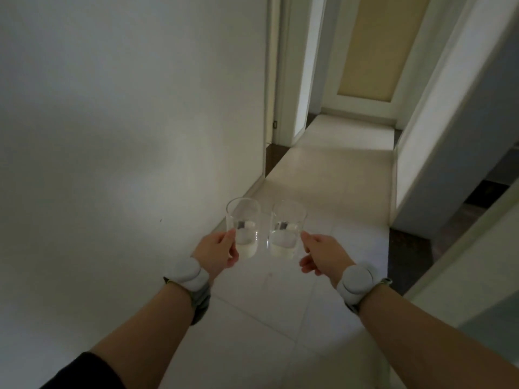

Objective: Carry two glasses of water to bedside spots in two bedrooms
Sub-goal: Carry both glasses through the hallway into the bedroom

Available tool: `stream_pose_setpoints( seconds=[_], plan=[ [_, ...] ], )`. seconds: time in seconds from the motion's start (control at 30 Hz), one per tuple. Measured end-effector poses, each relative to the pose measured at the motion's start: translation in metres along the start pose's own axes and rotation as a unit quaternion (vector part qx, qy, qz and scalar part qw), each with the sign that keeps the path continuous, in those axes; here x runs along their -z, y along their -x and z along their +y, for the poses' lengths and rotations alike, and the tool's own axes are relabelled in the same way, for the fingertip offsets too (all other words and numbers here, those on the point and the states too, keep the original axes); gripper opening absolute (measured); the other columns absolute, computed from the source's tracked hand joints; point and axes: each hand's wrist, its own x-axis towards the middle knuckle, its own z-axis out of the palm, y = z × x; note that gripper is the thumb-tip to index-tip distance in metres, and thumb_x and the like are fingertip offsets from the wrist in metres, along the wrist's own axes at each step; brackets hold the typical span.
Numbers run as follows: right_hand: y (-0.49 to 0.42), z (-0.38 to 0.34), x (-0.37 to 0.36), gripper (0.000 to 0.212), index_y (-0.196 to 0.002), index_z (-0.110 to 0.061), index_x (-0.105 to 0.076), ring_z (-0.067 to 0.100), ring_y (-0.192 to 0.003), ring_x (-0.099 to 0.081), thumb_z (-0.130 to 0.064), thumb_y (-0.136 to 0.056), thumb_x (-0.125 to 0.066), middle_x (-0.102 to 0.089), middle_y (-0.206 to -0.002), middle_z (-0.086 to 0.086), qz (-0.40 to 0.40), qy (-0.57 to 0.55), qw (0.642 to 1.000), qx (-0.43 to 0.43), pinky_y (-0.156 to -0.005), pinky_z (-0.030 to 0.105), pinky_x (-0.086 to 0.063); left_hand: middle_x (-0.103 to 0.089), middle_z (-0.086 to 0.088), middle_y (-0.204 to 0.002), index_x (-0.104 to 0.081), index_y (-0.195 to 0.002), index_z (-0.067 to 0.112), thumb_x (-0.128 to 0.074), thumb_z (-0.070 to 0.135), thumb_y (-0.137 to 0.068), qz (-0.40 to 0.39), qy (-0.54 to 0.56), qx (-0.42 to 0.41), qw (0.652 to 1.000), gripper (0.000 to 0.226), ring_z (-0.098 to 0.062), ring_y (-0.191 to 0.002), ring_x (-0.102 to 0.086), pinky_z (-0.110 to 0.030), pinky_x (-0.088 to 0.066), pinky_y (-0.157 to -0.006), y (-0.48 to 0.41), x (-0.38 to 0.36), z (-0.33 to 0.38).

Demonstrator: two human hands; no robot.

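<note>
Two clear glasses, each roughly half full of water, are held upright side by side above a pale tiled hallway floor. My left hand (217, 249) grips the left glass (245, 228) from its left side. My right hand (320, 255) grips the right glass (286, 230) from its right side. The two glasses are close but not touching. Both wrists wear white round bands.
A white wall (126, 136) runs close along the left. The tiled corridor (331, 178) leads ahead to a door frame (283, 80) on the left and a beige panelled door (373, 51) at the end. An open white door (438, 122) and dark threshold lie on the right.
</note>
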Motion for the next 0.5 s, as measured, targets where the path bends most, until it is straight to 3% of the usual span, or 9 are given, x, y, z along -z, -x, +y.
stream_pose_setpoints(
  seconds=[0.07,0.33,0.5],
  plan=[
    [-0.035,-0.006,0.01,0.038,-0.071,-0.016,-0.05,0.017,-0.049,-0.061,-0.045,-0.093,-0.042,-0.068,-0.063,0.007,0.001,-0.002,1.0,0.0,-0.05,0.026,-0.042,-0.057,0.003,-0.039,-0.055,-0.045,0.017,-0.049,0.032,-0.091,-0.003,0.001,0.001,1.0,0.049,-0.027,-0.058,-0.059,-0.037,-0.055,-0.065,-0.032,-0.013,0.009],
    [-0.178,-0.037,0.063,0.039,-0.069,-0.015,-0.049,0.017,-0.049,-0.061,-0.045,-0.093,-0.041,-0.067,-0.063,0.007,-0.032,0.023,0.999,0.021,-0.048,0.024,-0.041,-0.058,0.003,-0.039,-0.053,-0.054,0.01,-0.047,0.029,-0.092,0.024,-0.004,0.009,1.0,0.043,-0.025,-0.057,-0.059,-0.03,-0.055,-0.055,-0.155,-0.075,0.056],
    [-0.253,-0.06,0.091,0.038,-0.069,-0.016,-0.049,0.017,-0.049,-0.061,-0.045,-0.093,-0.041,-0.067,-0.061,0.005,-0.037,0.034,0.998,0.029,-0.047,0.024,-0.04,-0.058,0.003,-0.041,-0.053,-0.055,0.011,-0.048,0.03,-0.092,0.032,0.019,0.019,0.999,0.042,-0.027,-0.061,-0.058,-0.04,-0.056,-0.069,-0.226,-0.107,0.082]
  ],
)
